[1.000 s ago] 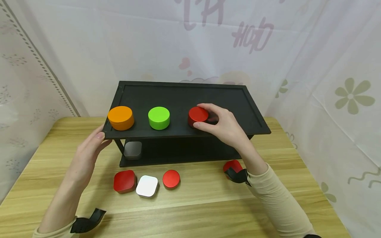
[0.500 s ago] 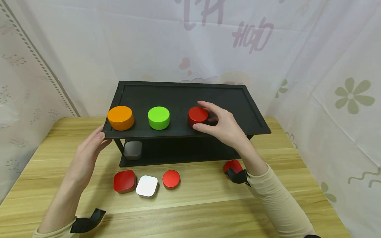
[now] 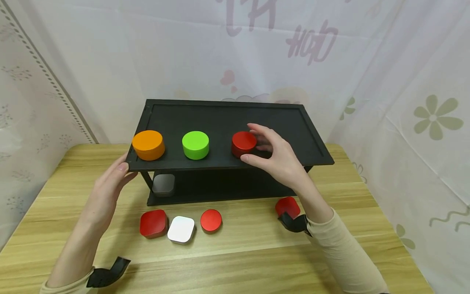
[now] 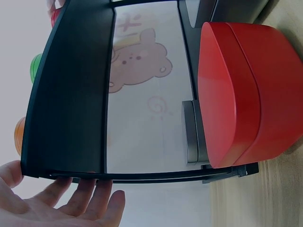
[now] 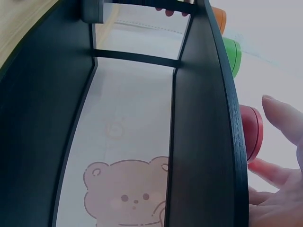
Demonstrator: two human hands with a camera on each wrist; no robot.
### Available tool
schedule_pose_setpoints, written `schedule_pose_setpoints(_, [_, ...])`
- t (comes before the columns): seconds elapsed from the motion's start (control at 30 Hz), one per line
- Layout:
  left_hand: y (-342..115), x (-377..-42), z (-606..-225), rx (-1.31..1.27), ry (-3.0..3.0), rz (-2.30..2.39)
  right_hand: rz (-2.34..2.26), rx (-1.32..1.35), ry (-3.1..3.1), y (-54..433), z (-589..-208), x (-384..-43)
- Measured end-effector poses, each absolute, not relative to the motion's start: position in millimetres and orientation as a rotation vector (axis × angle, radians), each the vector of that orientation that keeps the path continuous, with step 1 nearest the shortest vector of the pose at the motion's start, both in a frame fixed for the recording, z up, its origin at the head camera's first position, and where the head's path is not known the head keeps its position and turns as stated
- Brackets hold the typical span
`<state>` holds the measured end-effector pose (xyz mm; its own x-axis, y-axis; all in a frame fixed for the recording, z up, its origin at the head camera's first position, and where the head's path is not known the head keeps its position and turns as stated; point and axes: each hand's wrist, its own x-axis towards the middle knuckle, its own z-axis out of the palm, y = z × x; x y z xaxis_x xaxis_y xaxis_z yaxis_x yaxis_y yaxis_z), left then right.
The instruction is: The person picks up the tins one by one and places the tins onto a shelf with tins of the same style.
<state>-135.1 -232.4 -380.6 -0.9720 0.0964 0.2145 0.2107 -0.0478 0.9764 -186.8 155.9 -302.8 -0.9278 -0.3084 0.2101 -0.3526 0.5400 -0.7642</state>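
Note:
My left hand (image 3: 110, 181) holds the front left corner of a black two-tier shelf (image 3: 220, 116), its thumb at the top board's edge. In the left wrist view the fingers (image 4: 83, 197) lie along the board's side. On the top board stand an orange round box (image 3: 148, 145), a green round box (image 3: 196, 145) and a red round box (image 3: 244, 143), in a row along the front. My right hand (image 3: 280, 157) is beside the red round box, thumb and fingers spread around its right side. In the right wrist view, a gap shows between the thumb (image 5: 279, 113) and this box.
A grey square box (image 3: 163, 184) sits on the lower tier at left. On the wooden table (image 3: 235, 265) before the shelf lie a red square box (image 3: 154, 223), a white square box (image 3: 181, 230), a small red round box (image 3: 211, 221) and another red box (image 3: 287, 206) near the right wrist.
The right hand's thumb and fingers have spread and drawn slightly to the right, away from the red round box, which stays on the top board. The left hand has kept its place.

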Motion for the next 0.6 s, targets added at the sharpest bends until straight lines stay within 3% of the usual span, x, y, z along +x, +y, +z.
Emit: schedule_pose_setpoints(0.6, [-231.6, -135.3, -379.8, -0.351, -2.083, -2.197, 1.441, 0.594, -2.572, 161.9, -311.8, -165.0])
